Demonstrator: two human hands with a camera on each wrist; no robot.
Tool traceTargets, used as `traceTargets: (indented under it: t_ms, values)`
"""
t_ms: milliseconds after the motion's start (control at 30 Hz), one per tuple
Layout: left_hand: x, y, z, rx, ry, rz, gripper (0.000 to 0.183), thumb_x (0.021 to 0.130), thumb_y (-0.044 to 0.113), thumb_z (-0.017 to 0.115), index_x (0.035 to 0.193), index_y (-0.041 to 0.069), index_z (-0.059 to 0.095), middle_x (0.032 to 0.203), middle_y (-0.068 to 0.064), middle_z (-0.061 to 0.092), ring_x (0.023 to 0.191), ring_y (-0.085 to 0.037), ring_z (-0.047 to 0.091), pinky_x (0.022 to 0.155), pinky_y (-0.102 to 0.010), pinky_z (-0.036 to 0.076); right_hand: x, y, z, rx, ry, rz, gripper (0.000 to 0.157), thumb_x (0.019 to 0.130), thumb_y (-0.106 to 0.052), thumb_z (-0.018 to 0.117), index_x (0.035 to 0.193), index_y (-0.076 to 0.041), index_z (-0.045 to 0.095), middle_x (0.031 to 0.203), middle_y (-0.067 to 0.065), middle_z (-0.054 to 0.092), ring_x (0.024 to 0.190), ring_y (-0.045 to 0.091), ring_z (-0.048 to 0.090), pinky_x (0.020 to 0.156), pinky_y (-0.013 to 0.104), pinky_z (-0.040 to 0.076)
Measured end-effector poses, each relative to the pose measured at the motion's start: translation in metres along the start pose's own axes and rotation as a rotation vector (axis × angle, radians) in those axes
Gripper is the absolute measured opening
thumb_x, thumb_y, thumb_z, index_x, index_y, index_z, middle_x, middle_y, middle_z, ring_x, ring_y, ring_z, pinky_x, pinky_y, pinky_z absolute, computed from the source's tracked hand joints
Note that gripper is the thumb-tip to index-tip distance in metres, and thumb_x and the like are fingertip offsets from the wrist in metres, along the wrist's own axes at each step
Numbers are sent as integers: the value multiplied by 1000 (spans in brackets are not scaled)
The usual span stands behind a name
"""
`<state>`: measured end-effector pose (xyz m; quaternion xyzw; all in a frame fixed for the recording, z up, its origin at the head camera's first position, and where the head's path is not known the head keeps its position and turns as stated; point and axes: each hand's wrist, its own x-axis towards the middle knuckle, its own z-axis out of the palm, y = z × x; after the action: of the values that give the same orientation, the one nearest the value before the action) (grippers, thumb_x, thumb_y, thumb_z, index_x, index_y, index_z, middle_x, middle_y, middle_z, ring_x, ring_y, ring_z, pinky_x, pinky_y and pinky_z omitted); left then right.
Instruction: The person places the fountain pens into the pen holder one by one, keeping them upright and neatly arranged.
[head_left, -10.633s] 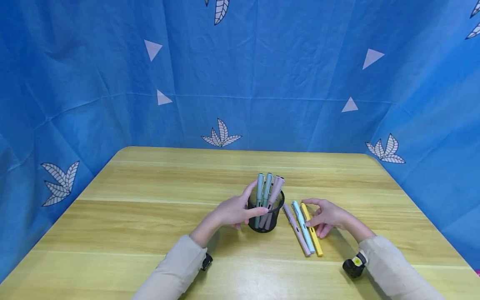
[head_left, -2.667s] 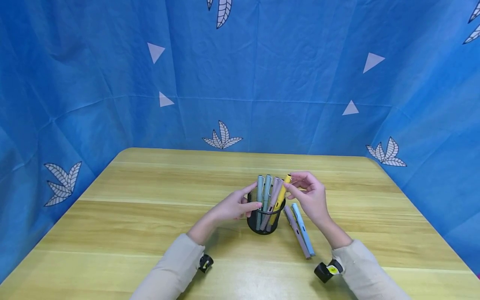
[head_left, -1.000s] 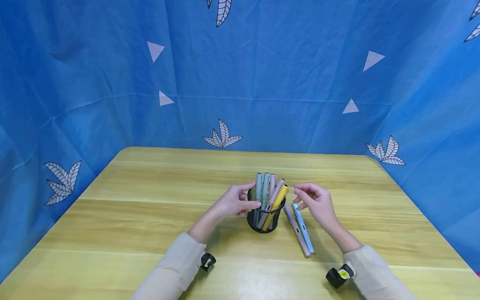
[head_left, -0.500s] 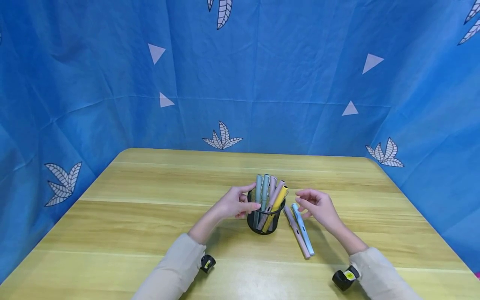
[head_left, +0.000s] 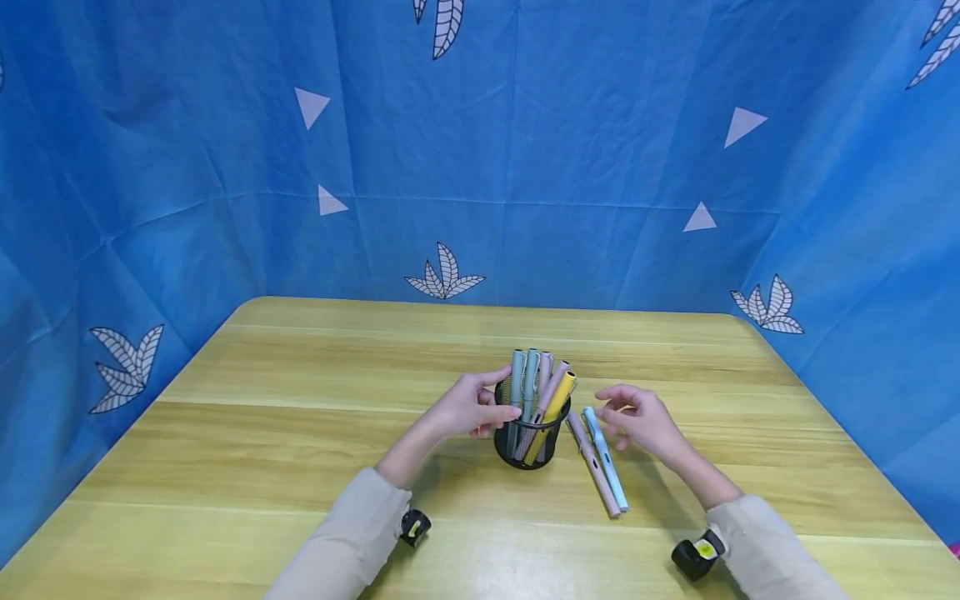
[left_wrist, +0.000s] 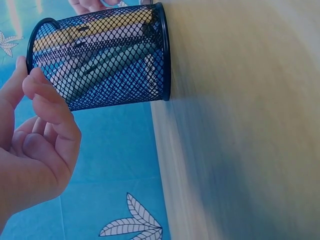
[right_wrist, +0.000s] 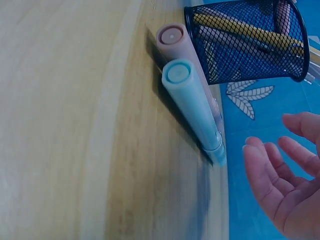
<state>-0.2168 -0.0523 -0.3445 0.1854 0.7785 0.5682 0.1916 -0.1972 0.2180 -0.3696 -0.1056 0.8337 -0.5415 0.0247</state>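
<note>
A black mesh pen holder [head_left: 534, 442] stands upright on the table, with two blue-green pens [head_left: 524, 379], mauve pens [head_left: 556, 386] and a yellow pen [head_left: 559, 396] in it. My left hand [head_left: 465, 406] holds its rim from the left, thumb in front and index finger behind. To the right lie a mauve pen [head_left: 595, 467] and a light blue pen [head_left: 606, 462], side by side. Over the light blue pen's far end hovers my right hand [head_left: 637, 419], fingers loosely bent and holding nothing; the right wrist view shows it apart from both pens.
The wooden table [head_left: 300, 467] reaches back to a blue curtain [head_left: 420, 150] with leaf and triangle prints. Black wrist cameras sit on both wrists, the right one [head_left: 693, 558] low above the tabletop.
The yellow pen went from the table into the pen holder, and my right hand let go of it. That hand has since moved down and right, over the light blue pen. My left hand stays put.
</note>
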Motion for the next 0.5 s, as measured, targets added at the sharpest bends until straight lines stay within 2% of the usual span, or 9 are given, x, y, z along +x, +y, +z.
traceTargets:
  t_ms: [233,500]
  values:
    - [0,1,0,-2,-4,3,72,81,15,67,141,11,27,56,-12,51,39,-14,42,40,-23,32,1,4,-4,-62,-53,63,40,84,-7,61,116,12,47,83,13,55,59,23,57,47,34,50]
    - [1,0,0,0,-1,-5,73,80,15,67,141,12,27,62,-21,53,39,-15,43,39,-23,33,0,5,-6,-84,-117,93,44,84,-9,61,119,11,44,85,13,54,57,24,56,46,37,50]
